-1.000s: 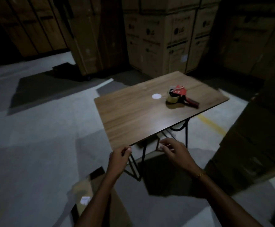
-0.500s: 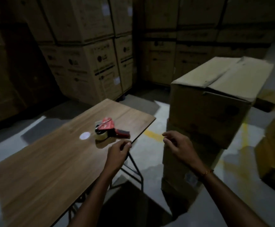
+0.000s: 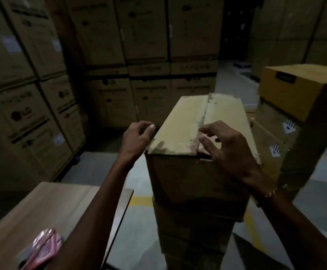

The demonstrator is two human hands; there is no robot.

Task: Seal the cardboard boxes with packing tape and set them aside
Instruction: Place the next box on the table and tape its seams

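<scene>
A cardboard box (image 3: 180,131) tops a stack at centre, flaps unsealed. Left hand (image 3: 137,138) hovers loosely curled beside its left edge; right hand (image 3: 227,147) spreads over the flap seam. A tape dispenser (image 3: 42,248) lies on the wooden table (image 3: 48,207) at 7 o'clock. Stacked cartons (image 3: 108,55) wall 12 o'clock.

I count my two hands, left (image 3: 137,138) and right (image 3: 228,149), one tape dispenser (image 3: 42,248) on one tabletop (image 3: 48,207) below my left hand, and one open-topped box (image 3: 195,137) under my right hand.
</scene>
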